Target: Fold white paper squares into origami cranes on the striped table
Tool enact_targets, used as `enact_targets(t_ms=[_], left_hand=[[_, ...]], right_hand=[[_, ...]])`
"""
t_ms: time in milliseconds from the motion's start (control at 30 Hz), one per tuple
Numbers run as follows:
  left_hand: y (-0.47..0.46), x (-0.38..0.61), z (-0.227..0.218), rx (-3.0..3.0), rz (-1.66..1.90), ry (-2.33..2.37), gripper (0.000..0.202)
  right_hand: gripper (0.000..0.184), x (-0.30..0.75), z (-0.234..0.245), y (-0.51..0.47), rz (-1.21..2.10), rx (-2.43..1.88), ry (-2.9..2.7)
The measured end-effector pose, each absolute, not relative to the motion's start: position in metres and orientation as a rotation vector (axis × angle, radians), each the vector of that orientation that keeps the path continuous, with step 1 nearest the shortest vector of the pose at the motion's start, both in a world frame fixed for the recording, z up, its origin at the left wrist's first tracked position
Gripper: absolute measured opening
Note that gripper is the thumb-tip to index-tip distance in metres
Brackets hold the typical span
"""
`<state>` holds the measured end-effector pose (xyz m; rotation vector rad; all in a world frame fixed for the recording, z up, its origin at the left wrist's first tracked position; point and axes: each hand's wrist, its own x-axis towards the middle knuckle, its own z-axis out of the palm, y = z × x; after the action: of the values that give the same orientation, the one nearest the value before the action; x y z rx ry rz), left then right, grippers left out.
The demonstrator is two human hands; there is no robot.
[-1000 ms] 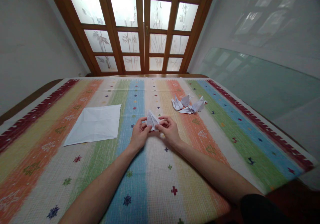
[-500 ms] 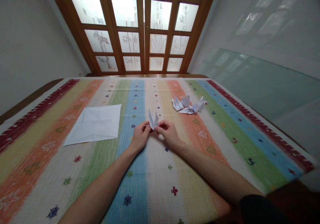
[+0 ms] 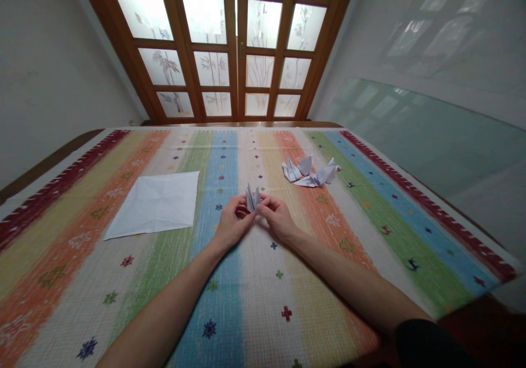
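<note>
Centrally, above the blue and cream stripes of the tablecloth [image 3: 255,302], a small folded paper [image 3: 252,199] is held between both hands, just clear of the cloth.

Grip noted: the folded paper is pinched at its lower end. It is closed on from the left by thumb and forefinger of the left hand [image 3: 232,224], and from the right in the same way by the right hand [image 3: 277,217]. The fingertips of the two hands almost meet beneath it. The other fingers are curled in loosely, not spread. Narrow pointed flaps are seen standing up above the fingertips, close together and nearly upright. Finer creases cannot be made out.

Handling, as judged: the piece is taken to be very light and thin, stiffened only where layers are stacked. It is expected to crush or tear under a hard squeeze and to spring open if let loose. The thick base, where the layers meet, is judged the soundest place for a hold; the free tips are better left untouched.

Surroundings: a flat white sheet [image 3: 156,203], creased, is laid on the cloth well to the left of the hands. A small cluster of folded paper figures [image 3: 310,172] is set on the orange stripe, beyond and to the right. Wooden doors [image 3: 236,45] with frosted panes are seen behind the table.
</note>
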<state>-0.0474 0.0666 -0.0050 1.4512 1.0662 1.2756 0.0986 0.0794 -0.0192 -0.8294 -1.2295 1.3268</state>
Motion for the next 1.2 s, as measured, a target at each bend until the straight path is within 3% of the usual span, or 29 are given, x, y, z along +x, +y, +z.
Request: enact_targets(t_ms=[133, 367, 667, 867, 1033, 1200], left_hand=[[0.067, -0.048, -0.008, 1.479, 1.3, 1.062, 0.021], [0.065, -0.05, -0.008, 1.641, 1.343, 1.145, 0.008], [0.062, -0.05, -0.01, 1.852, 1.379, 1.295, 0.012], [0.06, -0.052, -0.011, 1.784, 1.388, 1.372, 0.025], [0.061, -0.051, -0.009, 1.83, 1.435, 1.28, 0.012], [0.06, -0.051, -0.011, 1.882, 1.506, 1.271, 0.006]], right_hand=[[0.034, 0.098, -0.02, 0.08, 1.353, -0.792, -1.268], [0.019, 0.098, -0.015, 0.075, 1.201, -0.931, -1.371], [0.012, 0.094, -0.016, 0.068, 1.076, -0.967, -1.409], [0.006, 0.096, -0.012, 0.063, 0.904, -0.91, -1.567], [0.01, 0.098, -0.013, 0.066, 0.989, -0.842, -1.567], [0.003, 0.1, -0.014, 0.065, 0.926, -0.824, -1.59]])
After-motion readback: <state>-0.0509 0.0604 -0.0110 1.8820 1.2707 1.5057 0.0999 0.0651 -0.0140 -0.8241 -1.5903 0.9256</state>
